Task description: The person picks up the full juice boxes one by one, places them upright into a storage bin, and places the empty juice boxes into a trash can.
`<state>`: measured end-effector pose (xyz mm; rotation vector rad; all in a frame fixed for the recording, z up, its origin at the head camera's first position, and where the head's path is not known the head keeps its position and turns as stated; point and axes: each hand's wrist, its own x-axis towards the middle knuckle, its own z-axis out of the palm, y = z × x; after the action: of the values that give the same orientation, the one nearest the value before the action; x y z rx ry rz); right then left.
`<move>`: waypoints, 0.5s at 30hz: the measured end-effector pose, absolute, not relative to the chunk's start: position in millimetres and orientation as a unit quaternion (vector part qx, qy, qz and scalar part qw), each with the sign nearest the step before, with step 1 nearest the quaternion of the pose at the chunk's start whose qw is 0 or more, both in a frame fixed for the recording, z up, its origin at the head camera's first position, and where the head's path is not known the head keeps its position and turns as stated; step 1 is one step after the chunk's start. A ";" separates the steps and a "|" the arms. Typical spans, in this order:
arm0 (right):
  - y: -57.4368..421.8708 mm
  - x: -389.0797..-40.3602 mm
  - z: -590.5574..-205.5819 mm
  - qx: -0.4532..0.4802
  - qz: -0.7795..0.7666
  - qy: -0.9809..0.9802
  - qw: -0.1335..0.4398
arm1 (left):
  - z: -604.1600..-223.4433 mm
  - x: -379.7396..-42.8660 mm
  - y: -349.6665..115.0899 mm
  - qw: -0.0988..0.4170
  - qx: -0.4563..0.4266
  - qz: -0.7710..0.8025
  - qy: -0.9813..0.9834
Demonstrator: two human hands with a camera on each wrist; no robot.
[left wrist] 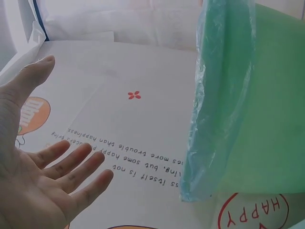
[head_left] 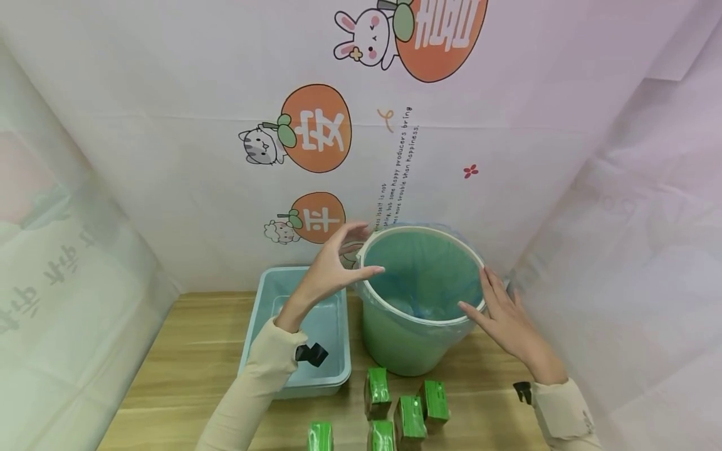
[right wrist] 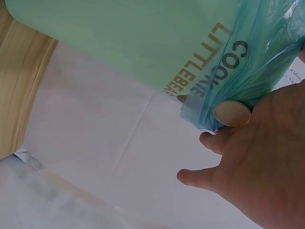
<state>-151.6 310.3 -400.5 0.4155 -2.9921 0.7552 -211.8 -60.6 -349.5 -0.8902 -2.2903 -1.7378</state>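
A green trash bin (head_left: 397, 347) stands on the wooden table, with a pale ring (head_left: 420, 322) round its top. A thin translucent blue-green bag (left wrist: 217, 95) lines it and folds over the rim. At the bin's left side is my left hand (head_left: 331, 263), fingers spread and thumb toward the rim. The left wrist view shows this hand (left wrist: 45, 186) apart from the bin, holding nothing. My right hand (head_left: 504, 322) rests its extended fingers against the right rim. In the right wrist view, this hand (right wrist: 267, 157) lies beside a round beige tab (right wrist: 232, 113) at the bag's edge.
Left of the bin sits a light blue plastic tub (head_left: 327, 338), partly behind my left forearm. Several small green-topped boxes (head_left: 410, 416) stand in front of the bin on the wooden table (head_left: 186, 351). White printed sheets (head_left: 186, 188) hang at the back and both sides.
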 end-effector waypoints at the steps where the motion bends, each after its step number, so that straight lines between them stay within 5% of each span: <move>1: 310.1 -151.9 -400.5 0.133 0.243 -0.961 0.015 | -350.6 -210.1 -62.9 0.066 -0.295 -0.575 -0.760; 15: 311.3 -153.4 -402.0 0.137 0.247 -0.959 0.019 | -388.2 -168.0 -101.3 0.066 -0.270 -0.588 -0.760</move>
<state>-153.4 311.3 -402.0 0.4248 -2.9772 0.7673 -168.0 -101.3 -388.2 -0.8154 -2.2907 -1.7731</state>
